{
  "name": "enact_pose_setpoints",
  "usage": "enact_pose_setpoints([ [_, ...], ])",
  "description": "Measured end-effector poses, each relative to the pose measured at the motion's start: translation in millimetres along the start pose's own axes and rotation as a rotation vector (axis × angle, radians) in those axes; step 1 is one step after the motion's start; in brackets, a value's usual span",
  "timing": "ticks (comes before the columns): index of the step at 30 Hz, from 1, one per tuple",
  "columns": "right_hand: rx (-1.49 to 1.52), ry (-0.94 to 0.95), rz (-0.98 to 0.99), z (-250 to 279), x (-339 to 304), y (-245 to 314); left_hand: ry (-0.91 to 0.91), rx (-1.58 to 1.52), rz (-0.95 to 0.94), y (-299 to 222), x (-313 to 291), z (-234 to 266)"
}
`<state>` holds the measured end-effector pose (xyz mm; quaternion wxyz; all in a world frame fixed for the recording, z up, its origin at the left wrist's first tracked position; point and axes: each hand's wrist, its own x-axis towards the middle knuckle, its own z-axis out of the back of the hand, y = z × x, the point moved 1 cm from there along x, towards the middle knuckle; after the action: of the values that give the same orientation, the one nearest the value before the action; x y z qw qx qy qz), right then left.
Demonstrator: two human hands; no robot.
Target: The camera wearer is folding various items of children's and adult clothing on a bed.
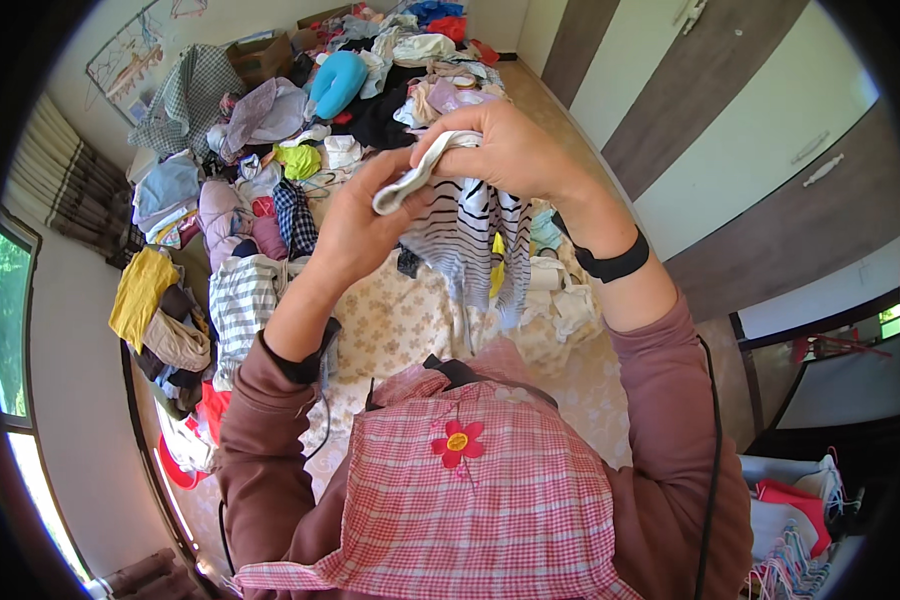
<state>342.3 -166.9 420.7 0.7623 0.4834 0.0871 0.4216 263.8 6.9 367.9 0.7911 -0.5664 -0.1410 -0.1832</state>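
A white garment with thin black stripes (445, 235) hangs from my two hands at chest height, above the bed. Its pale top band is bunched between my fingers, and the striped cloth drops below in loose folds. On the left, my left hand (355, 225) pinches one end of the band. My right hand (518, 150) has its fingers curled over the other end, higher up. Whether the garment is a top or trousers, I cannot tell. Beneath it lies the cream, flower-patterned bedding (385, 320), with some white cloths (570, 305) to the right.
A large heap of clothes spreads over the far side, with a blue neck pillow (338, 85) and a cardboard box (260, 58). Left are a yellow garment (142, 298) and a grey checked cloth (245, 295). A striped wardrobe (710, 100) lines the right; hangers (790, 560) sit lower right.
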Motion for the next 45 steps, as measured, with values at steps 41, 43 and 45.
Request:
enact_pose_setpoints([
  [41,-0.313,-0.513,0.447,-31.0,4.2,-23.3,-0.427,-0.459,0.345,-54.0,37.3,59.8],
  [43,-0.218,-0.538,0.453,-24.4,8.4,-15.6,-0.303,-0.33,0.273,-30.5,35.8,69.6],
  [45,-0.164,-0.518,0.432,-21.1,10.4,-6.4,-0.341,-0.311,0.226,-10.0,35.4,71.0],
])
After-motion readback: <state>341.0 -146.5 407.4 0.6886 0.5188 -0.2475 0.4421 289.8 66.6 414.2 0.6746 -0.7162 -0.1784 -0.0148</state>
